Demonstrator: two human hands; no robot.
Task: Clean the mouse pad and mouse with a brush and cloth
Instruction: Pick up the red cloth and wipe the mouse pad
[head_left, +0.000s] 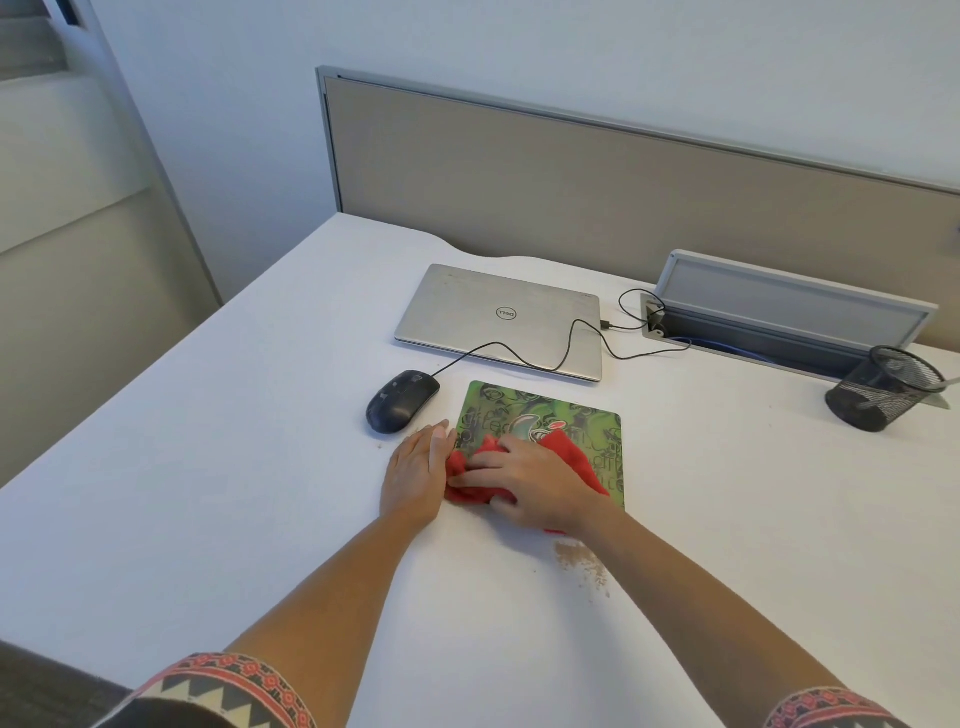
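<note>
1. Our right hand (530, 480) lies on the near-left part of the green patterned rectangular mouse pad (545, 410), fingers curled round the crumpled red cloth (571, 454) and pressing it down.
2. Our left hand (418, 475) lies flat on the white table (208, 467) with fingers straight, holding nothing, its side against the pad's left edge, apparently steadying it.
3. The pad's long axis runs left to right. Most of its uncovered surface lies to the right of the cloth and farther from us, so we judge the coming wipe should go that way.
4. The black corded computer mouse (400, 401) sits off the pad, just beyond the left hand, which is nearer to it.
5. Brown crumbs (582, 561) lie on the table near the pad's near edge.
</note>
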